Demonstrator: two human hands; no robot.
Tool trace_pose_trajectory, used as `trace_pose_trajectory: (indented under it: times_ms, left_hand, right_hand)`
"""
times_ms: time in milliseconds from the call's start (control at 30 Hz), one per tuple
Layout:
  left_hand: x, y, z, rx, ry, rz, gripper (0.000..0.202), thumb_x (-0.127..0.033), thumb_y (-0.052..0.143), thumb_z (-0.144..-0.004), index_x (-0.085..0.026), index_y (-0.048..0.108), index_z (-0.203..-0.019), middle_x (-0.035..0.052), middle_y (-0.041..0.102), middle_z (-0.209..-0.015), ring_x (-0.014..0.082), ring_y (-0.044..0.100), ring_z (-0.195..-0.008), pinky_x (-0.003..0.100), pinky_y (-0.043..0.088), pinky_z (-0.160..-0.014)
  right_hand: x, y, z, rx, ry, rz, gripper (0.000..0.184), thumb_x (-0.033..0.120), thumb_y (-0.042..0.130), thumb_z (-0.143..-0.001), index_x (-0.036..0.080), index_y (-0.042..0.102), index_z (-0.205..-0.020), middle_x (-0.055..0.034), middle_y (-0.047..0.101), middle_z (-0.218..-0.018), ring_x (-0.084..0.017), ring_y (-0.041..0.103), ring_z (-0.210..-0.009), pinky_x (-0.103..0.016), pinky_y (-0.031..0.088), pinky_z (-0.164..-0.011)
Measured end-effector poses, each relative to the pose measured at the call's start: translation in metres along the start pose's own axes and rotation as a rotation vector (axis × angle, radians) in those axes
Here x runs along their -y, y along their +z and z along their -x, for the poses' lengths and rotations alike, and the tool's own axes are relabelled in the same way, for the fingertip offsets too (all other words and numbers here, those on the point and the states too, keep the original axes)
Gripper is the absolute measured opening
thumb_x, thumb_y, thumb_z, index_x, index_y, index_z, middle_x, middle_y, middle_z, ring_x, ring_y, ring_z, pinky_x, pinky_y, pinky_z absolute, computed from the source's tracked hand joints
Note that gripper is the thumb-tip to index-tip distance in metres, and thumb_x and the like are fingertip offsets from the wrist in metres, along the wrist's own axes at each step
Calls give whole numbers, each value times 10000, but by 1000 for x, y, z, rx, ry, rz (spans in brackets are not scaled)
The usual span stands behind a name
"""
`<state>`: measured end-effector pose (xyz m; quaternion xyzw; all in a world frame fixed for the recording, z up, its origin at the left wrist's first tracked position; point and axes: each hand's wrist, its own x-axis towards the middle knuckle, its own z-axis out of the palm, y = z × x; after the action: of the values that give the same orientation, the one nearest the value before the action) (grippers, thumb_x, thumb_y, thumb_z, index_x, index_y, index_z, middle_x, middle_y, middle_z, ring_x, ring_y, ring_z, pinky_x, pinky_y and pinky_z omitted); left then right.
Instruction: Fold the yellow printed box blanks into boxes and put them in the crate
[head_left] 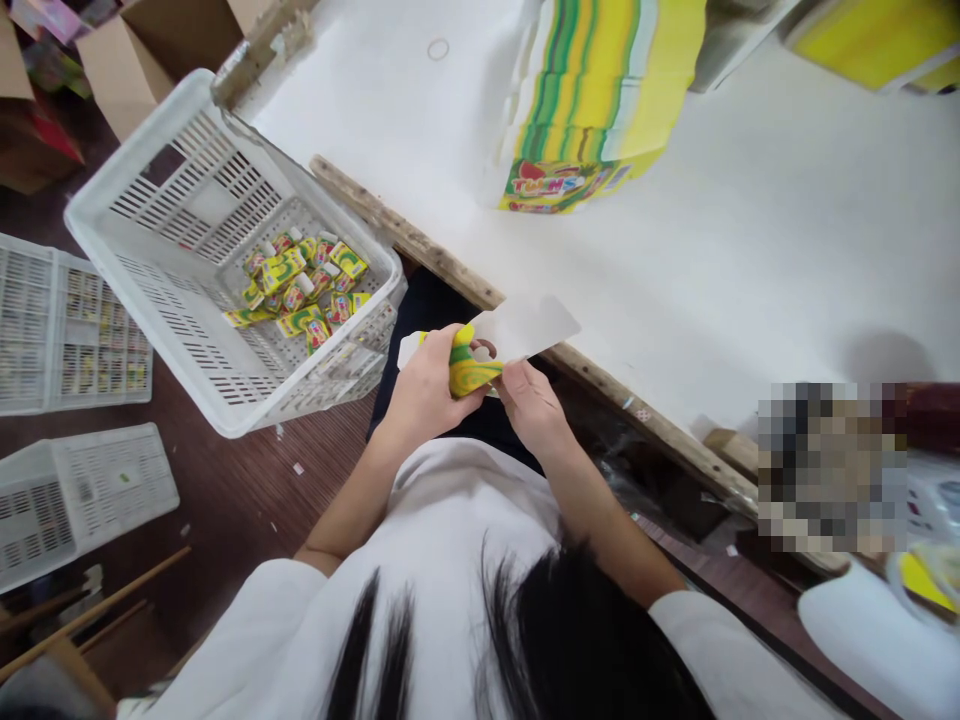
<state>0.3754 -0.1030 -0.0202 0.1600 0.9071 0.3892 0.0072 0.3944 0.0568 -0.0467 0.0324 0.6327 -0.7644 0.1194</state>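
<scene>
Looking down from the head cam, I see two hands on one yellow-green carton (474, 379), left hand (424, 385) wrapped round one end and right hand (538, 412) pinching the other, so it sits right between them. Counting the rest: three white crates (142, 322), one with small boxes (300, 285) too jumbled to tally, plus one tall carton stack (592, 90) on the table (750, 260).

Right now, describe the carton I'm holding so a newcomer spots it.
Find the white table; beside its wooden edge are your left hand and right hand. They hold a yellow-green carton, set apart from the stacked cartons by its jutting pale flap.
</scene>
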Motion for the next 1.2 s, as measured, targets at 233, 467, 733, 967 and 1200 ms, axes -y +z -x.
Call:
trace_pose_trajectory:
  times_ms: [233,467,733,967,1200]
  left_hand:
    - [-2,-4,0,15,55,-62,753,-238,694,-790,-224,330,-1449,99,581,-1231,264,616,-1106,380,521,-909]
    - [-3,-7,-1,67,82,-101,828,-173,657,-758,-238,295,-1500,91,570,-1199,258,598,-1067,369,510,-890]
    - [-4,-9,-3,42,154,-140,816,-163,627,-760,-224,315,-1511,70,570,-1118,246,596,-1014,351,500,-862]
    - [-5,-7,-4,38,192,-156,834,-184,620,-787,-263,276,-1543,57,578,-1115,231,573,-997,350,490,-869]
    - [-4,-7,-3,45,207,-161,804,-158,610,-781,-259,351,-1536,58,565,-1065,238,560,-996,363,485,-873]
  right_hand:
    - [26,10,-5,95,141,-279,528,670,672,-788,293,660,-1157,-65,735,-1139,-296,655,-1186,-475,577,-981]
    - [30,8,-4,133,188,-375,402,558,712,-771,291,697,-1071,-57,739,-1134,-301,651,-1204,-496,585,-985]
    - [28,9,-4,81,200,-365,335,567,735,-739,307,728,-952,-64,771,-1044,-333,671,-1182,-529,616,-918]
    - [26,11,-2,103,183,-353,492,691,620,-824,304,702,-1115,-52,735,-1234,-299,611,-1293,-526,561,-1053]
    - [30,9,-2,129,174,-345,459,577,738,-791,313,698,-1164,-27,687,-1332,-276,561,-1362,-522,450,-1188]
